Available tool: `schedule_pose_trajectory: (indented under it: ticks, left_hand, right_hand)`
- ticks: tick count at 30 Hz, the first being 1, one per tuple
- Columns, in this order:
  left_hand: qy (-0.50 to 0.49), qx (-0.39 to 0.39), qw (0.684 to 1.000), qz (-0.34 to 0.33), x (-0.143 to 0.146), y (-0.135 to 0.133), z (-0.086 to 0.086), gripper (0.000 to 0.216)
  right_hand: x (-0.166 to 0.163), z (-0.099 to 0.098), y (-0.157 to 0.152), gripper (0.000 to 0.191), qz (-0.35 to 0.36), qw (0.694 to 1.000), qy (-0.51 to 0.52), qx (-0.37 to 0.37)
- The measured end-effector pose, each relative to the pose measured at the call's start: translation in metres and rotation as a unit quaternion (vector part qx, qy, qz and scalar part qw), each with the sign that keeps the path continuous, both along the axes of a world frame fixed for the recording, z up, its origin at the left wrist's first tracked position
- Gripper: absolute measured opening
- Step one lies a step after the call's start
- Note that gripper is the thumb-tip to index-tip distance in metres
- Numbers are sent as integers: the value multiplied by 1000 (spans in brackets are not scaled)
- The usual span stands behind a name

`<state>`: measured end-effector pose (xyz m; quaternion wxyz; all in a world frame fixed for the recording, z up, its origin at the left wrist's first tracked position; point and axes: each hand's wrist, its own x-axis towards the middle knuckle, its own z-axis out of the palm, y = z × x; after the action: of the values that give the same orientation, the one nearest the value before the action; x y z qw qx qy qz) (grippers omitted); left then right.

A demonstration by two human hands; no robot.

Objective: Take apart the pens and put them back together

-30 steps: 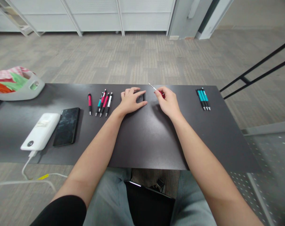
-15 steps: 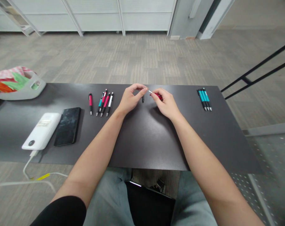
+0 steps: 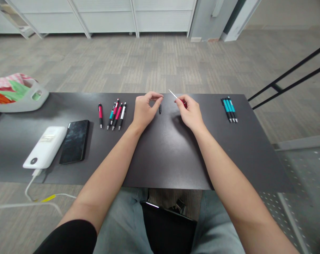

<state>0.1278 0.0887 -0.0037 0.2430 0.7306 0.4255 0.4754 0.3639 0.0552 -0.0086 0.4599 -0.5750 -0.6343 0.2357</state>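
My right hand point(image 3: 190, 111) is closed on a red pen body point(image 3: 184, 103) whose thin white refill point(image 3: 172, 94) sticks up and to the left. My left hand point(image 3: 145, 110) is curled beside it, thumb and forefinger pinched together; whatever they hold is too small to make out. A small black pen part point(image 3: 160, 109) lies on the dark table point(image 3: 154, 151) between the hands. Several assembled pens point(image 3: 116, 114), red, teal and white, lie left of my left hand, with a single red pen point(image 3: 100, 113) beside them.
A bundle of teal pens point(image 3: 229, 109) lies at the table's right end. A black phone point(image 3: 74, 141) and a white power bank point(image 3: 45, 146) with a cable lie at the left. A grey basket with colourful cloth point(image 3: 15, 92) sits at the far left corner.
My left hand lifted off the table, pinched at the refill tip half a second ago, then drew back left. The right hand tilted the refill upward. The black part now lies uncovered.
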Motion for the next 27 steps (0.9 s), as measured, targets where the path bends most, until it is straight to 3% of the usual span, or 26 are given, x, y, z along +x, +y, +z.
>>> schedule_pose_trajectory:
  ticks: [9, 12, 15, 27]
  left_hand:
    - [125, -46, 991, 7, 7, -9, 13, 4]
    - [161, -58, 985, 4, 8, -14, 15, 17]
    - [193, -51, 980, -7, 9, -16, 14, 25]
    - [251, -56, 966, 2, 11, -14, 6, 25]
  right_hand:
    - [1, 1, 0, 44, -1, 1000, -1, 1]
    - [1, 0, 0, 37, 6, 1000, 1, 13]
    - [0, 1, 0, 30, 3, 1000, -3, 9]
    - [-2, 0, -1, 32, 11, 1000, -16, -5]
